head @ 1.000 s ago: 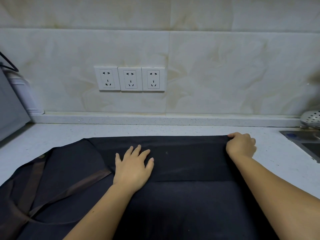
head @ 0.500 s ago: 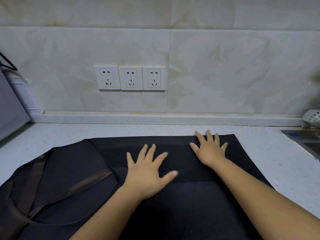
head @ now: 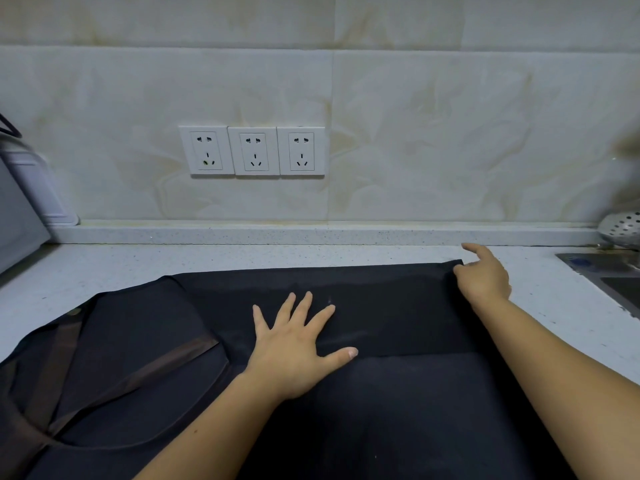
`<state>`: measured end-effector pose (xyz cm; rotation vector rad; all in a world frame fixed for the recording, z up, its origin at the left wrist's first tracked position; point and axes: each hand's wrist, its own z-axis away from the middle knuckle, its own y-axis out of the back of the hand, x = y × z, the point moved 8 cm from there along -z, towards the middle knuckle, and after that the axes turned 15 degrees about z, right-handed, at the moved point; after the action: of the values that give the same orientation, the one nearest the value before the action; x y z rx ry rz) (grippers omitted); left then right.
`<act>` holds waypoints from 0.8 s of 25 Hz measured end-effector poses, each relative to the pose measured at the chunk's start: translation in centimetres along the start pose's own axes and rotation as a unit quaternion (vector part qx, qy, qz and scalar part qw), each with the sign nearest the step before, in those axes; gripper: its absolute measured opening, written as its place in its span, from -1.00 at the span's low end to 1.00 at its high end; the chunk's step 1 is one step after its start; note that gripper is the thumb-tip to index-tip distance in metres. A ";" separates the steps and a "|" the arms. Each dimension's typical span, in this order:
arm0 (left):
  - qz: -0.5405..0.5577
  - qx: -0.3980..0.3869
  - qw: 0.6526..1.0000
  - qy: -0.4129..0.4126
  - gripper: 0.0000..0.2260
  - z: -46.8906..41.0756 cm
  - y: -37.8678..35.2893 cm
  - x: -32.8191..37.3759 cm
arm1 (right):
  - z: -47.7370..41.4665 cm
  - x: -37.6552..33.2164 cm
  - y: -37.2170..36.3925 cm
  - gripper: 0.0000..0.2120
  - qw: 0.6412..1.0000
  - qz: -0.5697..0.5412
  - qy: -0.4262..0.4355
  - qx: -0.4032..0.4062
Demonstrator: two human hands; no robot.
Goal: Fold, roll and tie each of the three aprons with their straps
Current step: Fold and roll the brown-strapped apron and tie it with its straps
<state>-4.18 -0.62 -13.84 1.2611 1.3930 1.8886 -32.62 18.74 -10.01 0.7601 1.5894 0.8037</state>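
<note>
Dark apron (head: 381, 393) flat on the counter (head: 242, 258) — fold in progress.
Left hand (head: 294, 348) spread, pressing mid-cloth; right hand (head: 483, 277) pinches the apron's far right corner — brown strap (head: 138, 372) at left.

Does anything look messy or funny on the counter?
Nothing is spilled or broken. The dark apron lies mostly flat, but its brown straps sprawl crookedly across the bunched left side, not yet tied.
</note>
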 end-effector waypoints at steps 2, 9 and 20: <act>0.002 0.005 1.000 -0.002 -0.23 -0.1 0.1 0.0 | -0.8 0.2 0.1 -0.58 0.999 -0.045 -0.010 0.001; 0.008 0.018 1.000 0.012 -0.34 -0.5 0.6 -0.6 | 1.9 -3.1 -0.4 -0.68 0.973 0.210 0.071 0.069; 0.027 0.038 0.999 0.005 -0.45 -0.5 1.1 -0.6 | 4.8 -7.2 -8.5 -0.29 0.890 0.330 0.248 -0.195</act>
<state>-4.20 -1.75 -13.12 1.3394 1.4624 1.8960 -27.24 8.53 -13.76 0.8418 1.5206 1.8797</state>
